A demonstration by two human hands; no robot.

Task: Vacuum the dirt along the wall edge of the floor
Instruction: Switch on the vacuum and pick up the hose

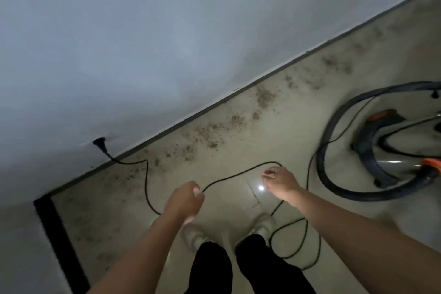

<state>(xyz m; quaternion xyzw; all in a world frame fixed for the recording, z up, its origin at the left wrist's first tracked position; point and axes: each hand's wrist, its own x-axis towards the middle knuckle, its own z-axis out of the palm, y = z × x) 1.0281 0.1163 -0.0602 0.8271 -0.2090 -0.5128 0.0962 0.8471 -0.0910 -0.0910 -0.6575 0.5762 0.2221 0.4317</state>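
Btwn L hand (pixel 183 201), R hand (pixel 279 183): cord (pixel 238 174)

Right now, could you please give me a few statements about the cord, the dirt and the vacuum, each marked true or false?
1. The plug is in the wall. True.
2. Both the left hand and the right hand hold the cord. True.
3. The dirt lies far from the wall. False: it runs along the wall's foot.
4. The right hand holds the hose. False: the hose lies on the floor around the vacuum.
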